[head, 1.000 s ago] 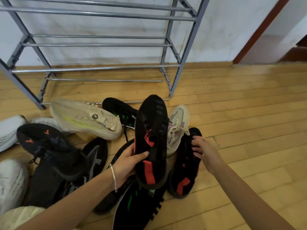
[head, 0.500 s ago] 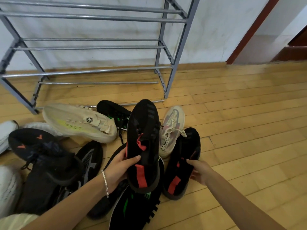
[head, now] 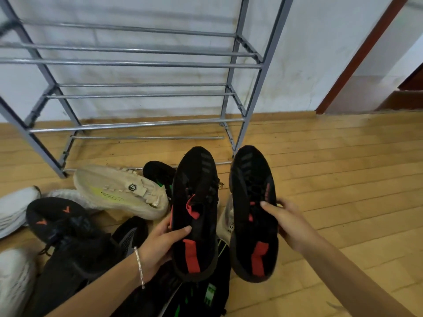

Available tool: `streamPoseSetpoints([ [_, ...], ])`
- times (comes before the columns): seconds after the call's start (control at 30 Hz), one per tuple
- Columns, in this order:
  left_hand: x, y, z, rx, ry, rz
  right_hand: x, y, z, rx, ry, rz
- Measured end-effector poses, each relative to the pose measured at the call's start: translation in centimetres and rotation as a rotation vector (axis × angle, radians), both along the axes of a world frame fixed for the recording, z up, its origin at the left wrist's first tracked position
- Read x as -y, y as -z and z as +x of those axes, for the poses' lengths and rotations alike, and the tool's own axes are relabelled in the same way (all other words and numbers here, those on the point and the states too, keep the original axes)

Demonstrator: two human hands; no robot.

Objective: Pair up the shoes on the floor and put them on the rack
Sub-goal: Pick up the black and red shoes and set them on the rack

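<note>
black-red shoes [head: 196, 179] [head: 251, 179]: 2 | black-green shoes [head: 158, 175] [head: 212, 291]: 2 | hands [head: 158, 245] [head: 290, 225]: 2 | rack [head: 137, 64]: 1

L hand [head: 160, 245] & R hand [head: 288, 223] gripping, arms fwd

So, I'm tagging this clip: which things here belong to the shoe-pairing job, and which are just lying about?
Job: left hand, holding black-red shoe; right hand, holding its twin; beige shoe; black-green shoe; black-orange shoe; rack.
Lying about: bracelet; door frame.

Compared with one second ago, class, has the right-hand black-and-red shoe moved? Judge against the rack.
Yes. The right hand has lifted the right black-and-red shoe off the floor, toward the rack; its toe now reaches the rack's foot.
</note>
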State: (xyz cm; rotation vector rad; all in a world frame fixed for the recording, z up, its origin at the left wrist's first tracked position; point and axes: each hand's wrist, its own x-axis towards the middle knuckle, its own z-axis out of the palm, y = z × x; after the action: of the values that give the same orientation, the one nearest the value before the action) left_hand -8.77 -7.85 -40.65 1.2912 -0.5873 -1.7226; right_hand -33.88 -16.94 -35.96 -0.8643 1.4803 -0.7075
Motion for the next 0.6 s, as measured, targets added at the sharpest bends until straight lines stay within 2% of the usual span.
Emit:
streamPoseSetpoints([
  [0.23, 1.9, -0.1, 2.1, -0.029, -0.071, -0.007, 4.1, 2.1, 5.6, 0.100, -0.019, -0.005],
  [0.47, 5.7, 1.8, 3.9, -0.049, -0.105, 0.010, 7.5, 5.1, 6.6, 0.354, -0.067, 0.136],
  [0.6, 9.0, 2.9, 4.9, -0.010, -0.107, 0.048, 9.8, 7.3, 7.2, 0.376, -0.030, 0.203],
])
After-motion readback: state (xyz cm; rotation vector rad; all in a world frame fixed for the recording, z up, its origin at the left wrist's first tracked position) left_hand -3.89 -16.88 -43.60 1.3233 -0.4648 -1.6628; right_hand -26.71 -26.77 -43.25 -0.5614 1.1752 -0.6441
